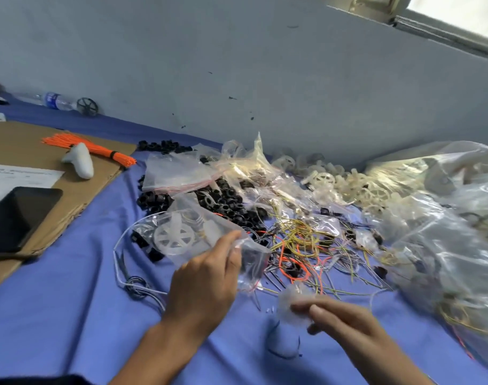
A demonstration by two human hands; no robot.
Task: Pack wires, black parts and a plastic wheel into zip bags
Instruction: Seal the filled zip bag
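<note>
1. Lowest in the frame, the right hand [345, 320] has its fingers curled, thumb and fingertips pinching a small translucent piece [294, 302]. It is too blurred to say what it is.
2. Just left of it and a little higher, the left hand [206, 276] grips one corner of a clear zip bag [201, 226] between thumb and fingers and holds it up off the blue-covered tabletop [70, 315]. A white plastic wheel [174, 237] shows through the bag, along with some thin wire.
3. Left of that hand, a loop of grey cable [120, 262] lies on the cloth.
4. Beyond the hands, centre frame, sprawls a tangle of loose wires [301, 243] in yellow, orange and grey.
5. Just behind it is a heap of black parts [226, 201], with a flat stack of empty bags [176, 173] resting on its far-left side.
6. To the right, a pile of white wheels [348, 184] sits close to the wall, and a large crumpled plastic sack [445, 218] fills the right edge.
7. At the left, a cardboard sheet [20, 143] carries a dark phone [18, 215], a paper [15, 176], a white handheld controller [80, 161] and a bundle of orange cable ties [98, 148].
8. In the far upper left, a water bottle [54, 100] lies on its side next to a black wheel [88, 107].
</note>
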